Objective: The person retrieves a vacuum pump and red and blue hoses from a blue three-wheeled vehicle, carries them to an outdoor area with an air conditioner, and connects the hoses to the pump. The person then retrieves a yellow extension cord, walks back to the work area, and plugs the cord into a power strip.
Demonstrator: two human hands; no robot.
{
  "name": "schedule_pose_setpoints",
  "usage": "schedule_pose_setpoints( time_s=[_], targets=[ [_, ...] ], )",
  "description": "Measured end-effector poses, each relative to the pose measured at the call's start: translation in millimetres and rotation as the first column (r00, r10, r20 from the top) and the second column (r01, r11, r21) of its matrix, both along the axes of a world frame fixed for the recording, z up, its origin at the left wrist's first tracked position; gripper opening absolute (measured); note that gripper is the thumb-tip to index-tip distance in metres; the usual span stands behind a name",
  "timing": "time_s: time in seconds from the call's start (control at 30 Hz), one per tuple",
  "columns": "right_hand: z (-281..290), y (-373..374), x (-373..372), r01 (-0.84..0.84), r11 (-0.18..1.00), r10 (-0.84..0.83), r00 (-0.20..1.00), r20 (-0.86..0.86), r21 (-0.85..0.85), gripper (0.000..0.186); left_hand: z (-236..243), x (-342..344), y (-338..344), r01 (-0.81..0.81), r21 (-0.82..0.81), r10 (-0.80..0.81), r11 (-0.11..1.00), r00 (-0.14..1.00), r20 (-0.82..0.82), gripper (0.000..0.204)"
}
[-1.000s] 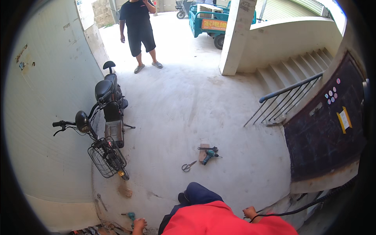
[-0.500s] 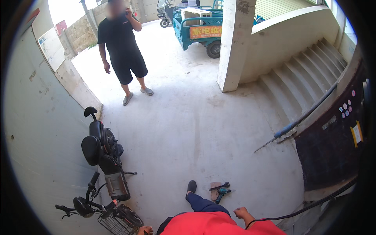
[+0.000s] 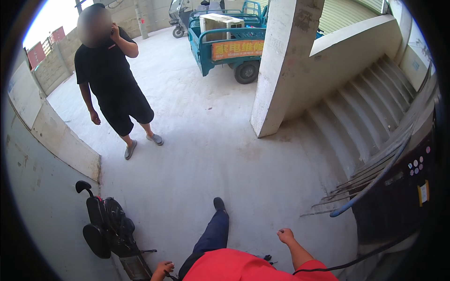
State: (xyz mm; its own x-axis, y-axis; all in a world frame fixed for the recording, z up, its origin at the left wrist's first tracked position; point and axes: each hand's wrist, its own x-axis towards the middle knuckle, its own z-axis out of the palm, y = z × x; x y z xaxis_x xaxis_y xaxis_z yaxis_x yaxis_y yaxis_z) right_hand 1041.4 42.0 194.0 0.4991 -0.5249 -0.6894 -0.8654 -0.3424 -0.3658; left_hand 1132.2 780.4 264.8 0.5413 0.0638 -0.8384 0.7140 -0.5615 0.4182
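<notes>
My left hand is low in the picture beside the black electric bike, its fingers loosely bent and apart, with nothing visible in them. My right hand hangs over the pale floor, fingers curled closed, with nothing seen in them. A black cable runs from my red top past the right forearm. Dark tools show only slightly behind the top. My dark-shod foot is stretched forward on the floor.
A person in black stands front left, phone to ear. Beyond are a teal cargo tricycle and another vehicle. A concrete pillar, steps, a blue-grey railing and a dark door are right; a wall is left.
The view has moved forward and tilted up: the bike and tools have slid toward the lower edge, and the standing person appears nearer. My right hand is higher in the picture.
</notes>
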Motion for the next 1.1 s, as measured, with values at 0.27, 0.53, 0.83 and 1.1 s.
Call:
schedule_pose_setpoints(
  time_s=[0.27,0.53,0.83,1.1],
  targets=[
    [5,19,-7,0.44,0.832,-0.317,0.877,-0.361,0.339,0.027,42,282,-86,-0.093,0.197,0.109,0.976,0.991,-0.071,0.04],
    [0,49,7,0.455,0.846,-0.409,0.888,-0.211,0.276,0.03,74,385,-137,0.014,-0.031,-0.008,0.999,0.987,0.163,0.045],
    [-20,-8,129,0.218,0.912,-0.095,0.936,-0.339,0.349,0.045,69,304,-133,-0.136,0.049,0.134,0.989,0.99,0.038,0.044],
    [-17,-99,254,0.093,0.991,-0.055,0.938,0.344,-0.096,0.034,31,218,-104,-0.422,0.106,0.431,0.9,0.898,-0.084,0.048]
  ],
)
